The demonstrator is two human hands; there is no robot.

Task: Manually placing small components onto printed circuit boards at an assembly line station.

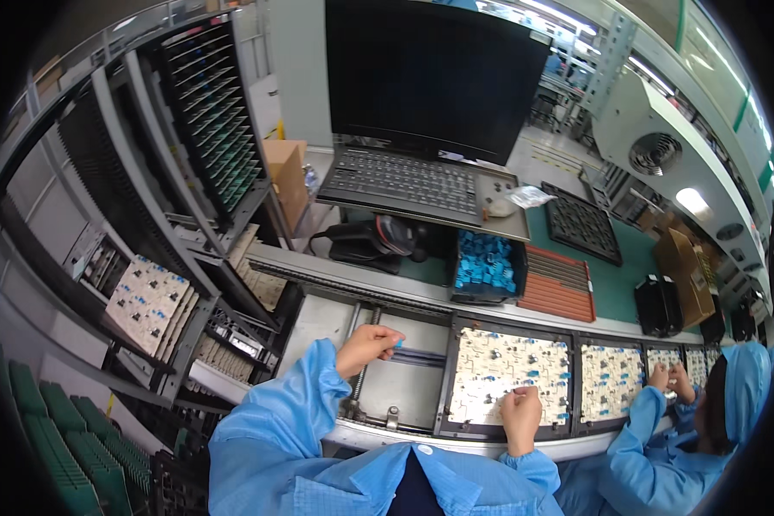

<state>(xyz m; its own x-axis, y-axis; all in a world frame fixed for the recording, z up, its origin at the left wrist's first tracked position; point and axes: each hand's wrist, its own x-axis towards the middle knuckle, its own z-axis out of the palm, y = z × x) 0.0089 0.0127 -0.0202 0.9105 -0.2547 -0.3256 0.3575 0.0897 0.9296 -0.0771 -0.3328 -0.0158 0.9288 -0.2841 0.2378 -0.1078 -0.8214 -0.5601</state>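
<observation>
Blue part (400, 342) pinched in the left hand (368, 350), right hand (521, 413) over a circuit board (482, 370)

Nearest are the person's two blue sleeves (284, 400), reaching forward from the lower edge. The right hand is at the lower right portion of the circuit board, its thumb and fingers drawn together; whether it grips anything or touches the surface, one cannot tell. The pale board, dotted with blue and dark components, sits in a black frame (445, 404) that extends to the left of this hand. Farther left, the left hand is nearly closed, thumb and fingertips pressed on the small blue part, above an open section of the line (322, 318) with a threaded shaft (360, 378) by it.

To the right of the right hand, a second framed board (611, 378) lies along the line, and past it a co-worker in blue has both hands (672, 378) over another board.

Beyond both hands, a black bin (488, 297) holds many blue pieces (488, 261), with reddish-brown strips (555, 284) just to its right. Ahead of the left hand stands a dark handheld device (391, 236); beyond that are a black keyboard (404, 183) and, farthest, a dark monitor (434, 77). Well left of the left hand, pale boards (146, 301) are stacked beside a tall slotted rack (211, 112).
</observation>
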